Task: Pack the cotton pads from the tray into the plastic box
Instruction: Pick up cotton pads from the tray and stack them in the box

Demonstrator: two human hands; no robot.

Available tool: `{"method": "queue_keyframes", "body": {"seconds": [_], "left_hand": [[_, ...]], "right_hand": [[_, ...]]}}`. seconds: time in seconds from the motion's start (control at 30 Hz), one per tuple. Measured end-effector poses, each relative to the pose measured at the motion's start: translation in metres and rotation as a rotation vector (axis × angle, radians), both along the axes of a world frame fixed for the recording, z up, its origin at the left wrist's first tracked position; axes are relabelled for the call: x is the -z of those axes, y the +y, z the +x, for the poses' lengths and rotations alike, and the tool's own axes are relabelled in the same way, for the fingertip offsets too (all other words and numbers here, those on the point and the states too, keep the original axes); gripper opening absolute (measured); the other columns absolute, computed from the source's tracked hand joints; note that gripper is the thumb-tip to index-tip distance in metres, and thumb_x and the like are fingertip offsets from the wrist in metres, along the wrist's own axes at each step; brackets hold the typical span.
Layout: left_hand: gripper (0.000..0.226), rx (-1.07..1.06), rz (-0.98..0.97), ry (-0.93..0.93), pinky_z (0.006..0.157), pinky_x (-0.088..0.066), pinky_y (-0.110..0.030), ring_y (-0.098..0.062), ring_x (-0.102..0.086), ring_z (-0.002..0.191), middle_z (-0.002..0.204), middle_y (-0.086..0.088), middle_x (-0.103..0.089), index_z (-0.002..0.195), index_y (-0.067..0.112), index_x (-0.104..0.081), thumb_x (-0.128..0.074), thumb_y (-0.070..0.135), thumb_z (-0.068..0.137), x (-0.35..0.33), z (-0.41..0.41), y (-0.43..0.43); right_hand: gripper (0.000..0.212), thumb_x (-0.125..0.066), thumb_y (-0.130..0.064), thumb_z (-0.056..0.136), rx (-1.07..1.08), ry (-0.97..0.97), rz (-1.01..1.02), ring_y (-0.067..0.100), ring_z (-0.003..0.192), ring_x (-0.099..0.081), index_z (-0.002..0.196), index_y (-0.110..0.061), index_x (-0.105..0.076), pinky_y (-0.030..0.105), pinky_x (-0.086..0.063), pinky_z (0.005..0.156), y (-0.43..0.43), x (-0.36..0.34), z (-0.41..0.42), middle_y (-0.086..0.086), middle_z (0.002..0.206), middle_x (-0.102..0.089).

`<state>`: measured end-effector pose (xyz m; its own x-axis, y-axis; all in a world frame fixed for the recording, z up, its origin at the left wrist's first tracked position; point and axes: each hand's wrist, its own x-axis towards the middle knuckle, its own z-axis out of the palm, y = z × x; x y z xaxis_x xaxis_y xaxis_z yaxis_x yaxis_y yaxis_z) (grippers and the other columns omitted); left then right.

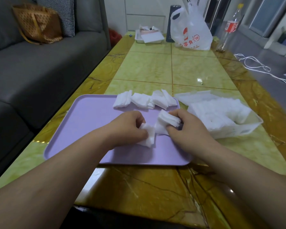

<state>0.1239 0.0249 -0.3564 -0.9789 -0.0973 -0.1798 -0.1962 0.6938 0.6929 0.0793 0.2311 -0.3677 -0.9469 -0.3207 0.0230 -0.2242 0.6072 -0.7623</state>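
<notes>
Pinching soft white square cotton pads (pixel 168 120), left hand (pixel 127 126) and right hand (pixel 188 128) hover over lilac tray (pixel 82 129).

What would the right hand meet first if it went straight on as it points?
Probably the loose cotton pads along the tray's far edge, ahead of the right hand, though depth is unclear.

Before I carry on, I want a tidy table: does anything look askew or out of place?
Yes: the slumped stacks of white square cotton pads lie across the far rim of the lilac plastic tray, some overhanging it.
</notes>
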Motion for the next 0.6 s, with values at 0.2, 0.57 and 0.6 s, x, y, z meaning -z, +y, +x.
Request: {"method": "queue_keyframes", "body": {"seconds": [0.2,0.57,0.6], "left_hand": [[0.018,-0.053,0.47,0.066,0.062,-0.05,-0.025,-0.012,-0.062,0.072,0.082,0.002,-0.069,0.095,0.021,-0.073,-0.074,0.011,0.08,-0.016,0.008,-0.002],[0.029,0.011,0.538,0.138,0.075,-0.059,-0.025,-0.017,-0.075,0.083,0.092,-0.01,-0.08,0.105,0.004,-0.07,-0.082,-0.004,0.08,-0.014,0.01,0.007],[0.028,-0.005,0.52,0.155,0.075,-0.058,-0.026,-0.015,-0.074,0.081,0.091,-0.008,-0.08,0.103,0.003,-0.069,-0.083,-0.003,0.079,-0.014,0.01,0.007]], "right_hand": [[0.017,-0.064,-0.017,0.091,0.055,-0.007,-0.108,0.0,0.079,-0.062,0.104,-0.029,-0.068,0.01,-0.043,0.065,-0.001,0.001,-0.004,-0.012,0.09,-0.069],[0.03,-0.073,0.004,0.089,-0.076,-0.188,-0.384,0.011,0.096,-0.077,0.103,-0.022,-0.079,0.036,-0.06,0.092,-0.003,-0.008,0.0,-0.003,0.094,-0.082],[0.032,-0.07,0.004,0.091,-0.092,-0.197,-0.391,0.011,0.098,-0.077,0.104,-0.023,-0.079,0.036,-0.06,0.093,-0.003,-0.008,0.0,-0.003,0.096,-0.082]]}}
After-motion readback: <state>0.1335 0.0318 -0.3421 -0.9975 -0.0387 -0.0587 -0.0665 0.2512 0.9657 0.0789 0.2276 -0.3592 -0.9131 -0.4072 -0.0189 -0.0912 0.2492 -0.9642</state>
